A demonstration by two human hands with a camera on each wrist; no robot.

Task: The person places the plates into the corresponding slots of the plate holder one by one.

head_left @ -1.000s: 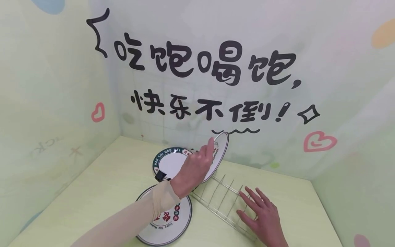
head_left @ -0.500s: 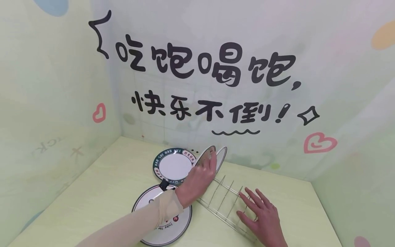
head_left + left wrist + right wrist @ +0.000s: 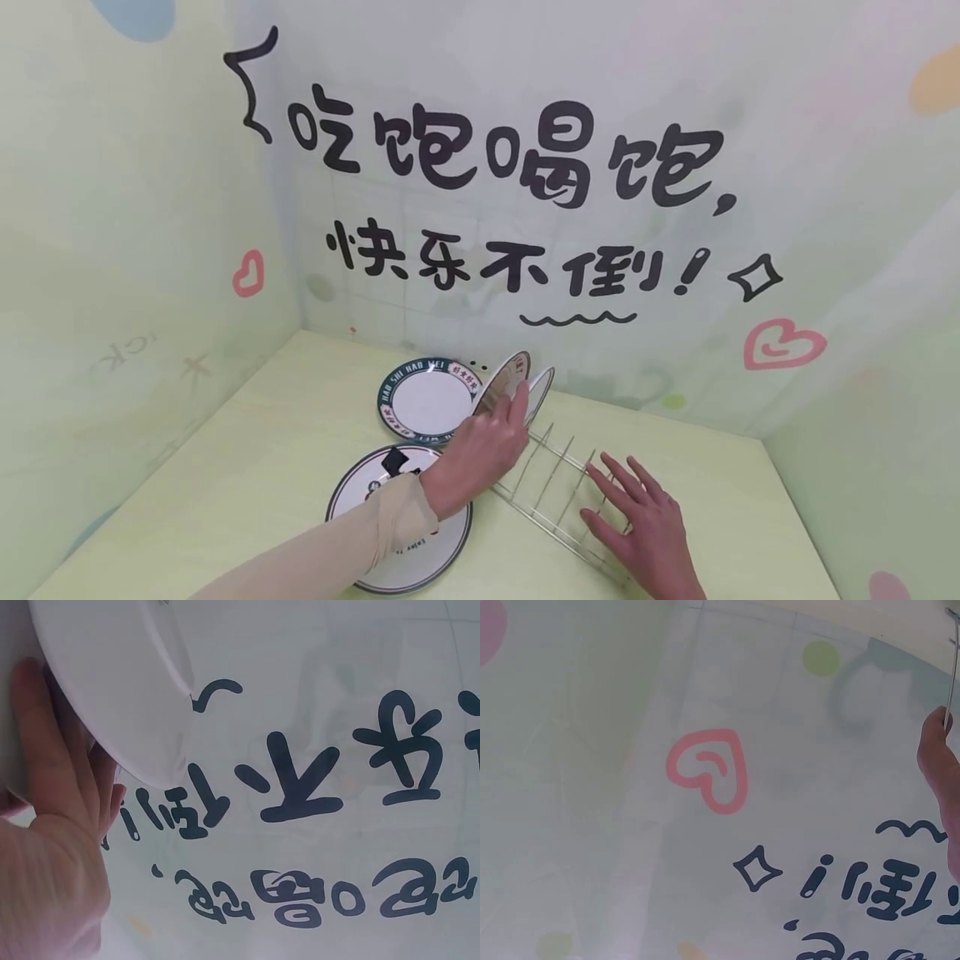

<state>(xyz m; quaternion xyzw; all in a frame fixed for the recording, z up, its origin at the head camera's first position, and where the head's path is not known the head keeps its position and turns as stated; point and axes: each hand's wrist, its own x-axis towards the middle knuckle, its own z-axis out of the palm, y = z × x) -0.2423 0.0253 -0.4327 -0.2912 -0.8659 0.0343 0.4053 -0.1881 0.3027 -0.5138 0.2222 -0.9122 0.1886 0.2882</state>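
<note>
My left hand (image 3: 483, 450) reaches over the far left end of a metal wire rack (image 3: 536, 500). Its fingers (image 3: 45, 735) lie in the gap between two upright, tilted plates. They hold the right-hand plate (image 3: 542, 393) near its edge; my thumb is mostly hidden. The left-hand plate (image 3: 504, 382) leans behind my hand, its lower part covered. My right hand (image 3: 641, 525) rests at the rack's near right end with spread, mostly straight fingers, and in the right wrist view a fingertip touches a wire (image 3: 951, 682).
A green-rimmed plate (image 3: 427, 402) lies flat left of the rack. In front of it lies a white plate (image 3: 408, 571) with a dark rim, partly under my left forearm. Printed sheets (image 3: 450, 333) wall the pale table (image 3: 225, 483) at the back and sides.
My left hand has come down with the right-hand plate, which now stands lower at the rack. The left-hand plate has come into view beside it. My right hand stays put.
</note>
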